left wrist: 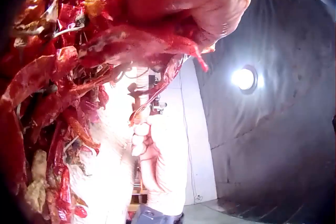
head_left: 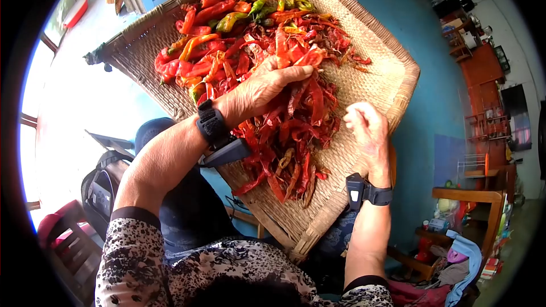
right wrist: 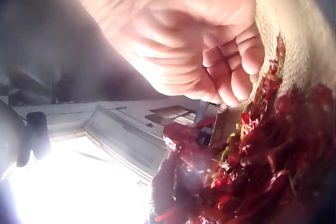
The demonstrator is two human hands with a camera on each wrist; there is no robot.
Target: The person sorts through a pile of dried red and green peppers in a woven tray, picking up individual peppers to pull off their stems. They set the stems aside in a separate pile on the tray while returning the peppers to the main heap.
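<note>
My left hand (head_left: 267,84) holds several limp red chili peppers (head_left: 307,57) above the heap, its thumb laid over them. In the left wrist view, wrinkled chili peppers (left wrist: 142,45) hang beneath the hand (left wrist: 210,3). Over the right side of a woven basket tray (head_left: 364,88) is my right hand (head_left: 369,136), its fingers loosely curled toward the palm. The right wrist view shows nothing within those curled fingers (right wrist: 241,66). Dried dark red chilies (head_left: 284,153) lie across the tray's middle and near part; plumper red and green ones (head_left: 210,11) lie at its far left.
The tray lies over the person's lap, its front corner (head_left: 301,247) close to the body. A dark bag (head_left: 102,193) and a chair (head_left: 68,233) stand at the left. On the right, a wooden chair (head_left: 472,194) bears clothes (head_left: 460,267).
</note>
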